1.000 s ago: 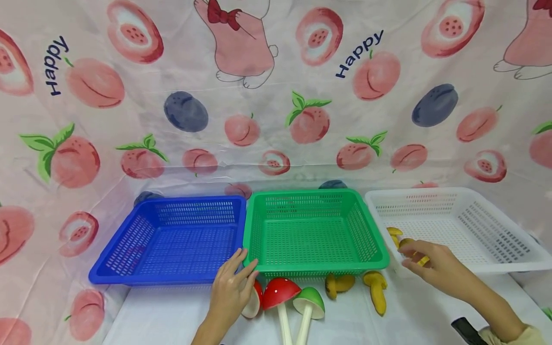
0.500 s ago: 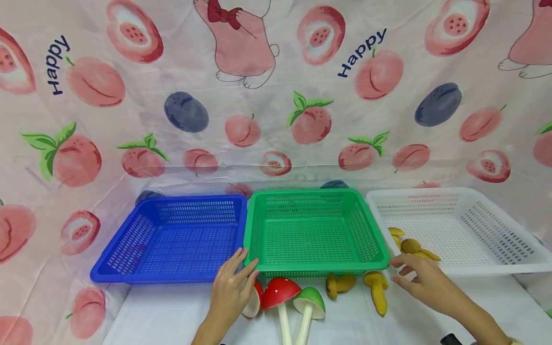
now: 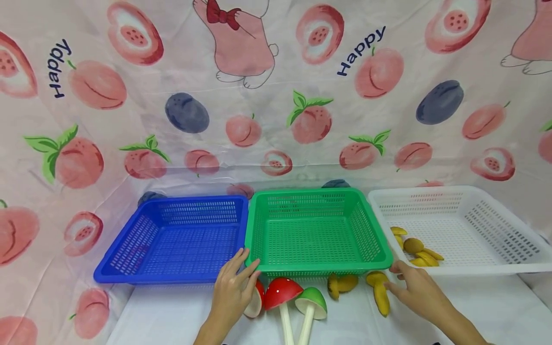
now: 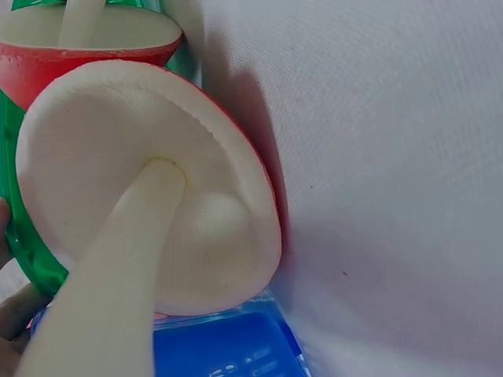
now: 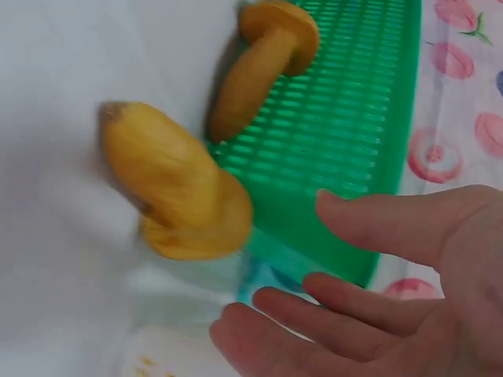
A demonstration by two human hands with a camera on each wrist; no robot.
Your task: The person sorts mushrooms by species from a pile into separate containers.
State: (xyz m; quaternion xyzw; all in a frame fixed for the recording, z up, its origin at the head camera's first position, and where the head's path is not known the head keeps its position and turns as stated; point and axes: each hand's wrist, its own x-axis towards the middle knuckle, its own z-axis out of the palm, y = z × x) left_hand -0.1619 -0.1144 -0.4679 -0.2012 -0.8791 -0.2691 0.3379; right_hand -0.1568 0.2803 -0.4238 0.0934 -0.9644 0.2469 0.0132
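My left hand [image 3: 230, 292] rests at the front rims where the blue and green baskets meet, fingers fairly straight. Beside it lies a red-capped toy mushroom [image 3: 255, 302], partly hidden by the hand; its pale underside [image 4: 212, 228] fills the left wrist view. To its right are a spotted red mushroom [image 3: 282, 293] and a green-capped mushroom [image 3: 314, 303]. My right hand [image 3: 420, 293] is spread and holds nothing, close to the right side of a yellow mushroom [image 3: 380, 294]. In the right wrist view thumb and fingers are apart from that yellow mushroom [image 5: 169, 177]. A brownish mushroom [image 3: 345, 283] lies left of it.
A blue basket [image 3: 168, 278], a green basket [image 3: 319, 267] and a white basket [image 3: 496, 267] stand in a row at the back. Several yellow and brown mushrooms [image 3: 424, 258] lie in the white basket's left front corner. A fruit-printed cloth [image 3: 267, 115] hangs behind.
The right hand has let go of a yellow mushroom in the white basket. It has come back over the front rim, toward the yellow mushroom on the table. The left hand has stayed put.
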